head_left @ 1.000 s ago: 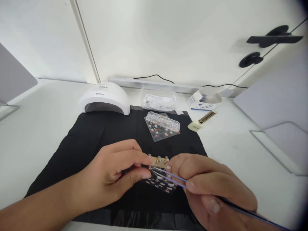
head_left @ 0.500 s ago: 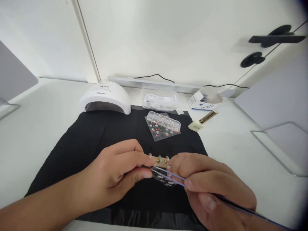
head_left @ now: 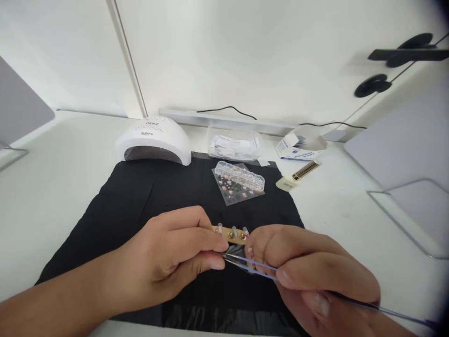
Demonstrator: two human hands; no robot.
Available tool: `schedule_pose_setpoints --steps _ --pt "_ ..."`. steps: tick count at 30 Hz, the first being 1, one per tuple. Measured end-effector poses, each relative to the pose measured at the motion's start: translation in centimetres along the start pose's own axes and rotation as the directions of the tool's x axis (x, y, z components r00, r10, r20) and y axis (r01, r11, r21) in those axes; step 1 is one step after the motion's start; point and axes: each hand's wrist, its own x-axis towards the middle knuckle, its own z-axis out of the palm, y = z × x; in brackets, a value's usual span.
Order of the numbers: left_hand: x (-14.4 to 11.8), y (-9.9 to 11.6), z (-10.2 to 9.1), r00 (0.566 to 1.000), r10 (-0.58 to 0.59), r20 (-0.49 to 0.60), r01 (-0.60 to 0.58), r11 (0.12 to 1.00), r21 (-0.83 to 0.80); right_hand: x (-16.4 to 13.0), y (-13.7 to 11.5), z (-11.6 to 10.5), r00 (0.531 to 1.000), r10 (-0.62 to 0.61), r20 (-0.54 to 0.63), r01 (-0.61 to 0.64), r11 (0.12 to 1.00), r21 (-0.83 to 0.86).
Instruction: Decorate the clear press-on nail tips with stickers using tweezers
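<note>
Toward the front edge of the counter (head_left: pixel 333 201), the left hand (head_left: pixel 178 255) pinches a thin, see-through sticker sheet (head_left: pixel 237 249); the right hand (head_left: pixel 315 271) grips slim, violet-blue tweezers (head_left: pixel 261 265).

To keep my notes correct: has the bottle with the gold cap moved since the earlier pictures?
No. Relative to the alcohol pads box, the bottle lies in the same place; the whole view shifted slightly.

On a white flat tabletop (head_left: pixel 70 154), a black four-sided mat (head_left: pixel 126 206). At or beyond its far edge, left to right: white domed plastic lamp (head_left: pixel 154 137), clear rectangular plastic box (head_left: pixel 234 131), white-and-blue cardboard carton (head_left: pixel 300 154). At its right edge, gold-capped cream bottle (head_left: pixel 286 183). On it, clear oblong plastic case (head_left: pixel 239 176) atop patterned transparent sheet (head_left: pixel 229 195); before these, left hand (head_left: pixel 182 252) and right hand (head_left: pixel 315 271), blue slender tweezers (head_left: pixel 263 265) between.
</note>
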Motion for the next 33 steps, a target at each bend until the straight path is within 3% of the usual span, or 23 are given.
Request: schedule_pose_setpoints --steps 16,21,33 --pt "-0.09 0.13 -0.10 1.000 -0.002 0.019 0.002 1.000 -0.005 -0.07 -0.05 -0.46 0.999 0.046 0.020 -0.047 0.998 0.049" --pt "0.03 -0.15 -0.16 1.000 -0.029 0.009 0.030 0.997 -0.074 0.19 -0.03 -0.57 0.995 0.072 0.070 -0.078 0.993 0.090" --pt "-0.20 -0.35 0.09 0.991 -0.137 0.002 0.134 0.966 -0.222 -0.17 0.08 -0.41 0.993 0.102 0.062 -0.110 0.984 0.144"
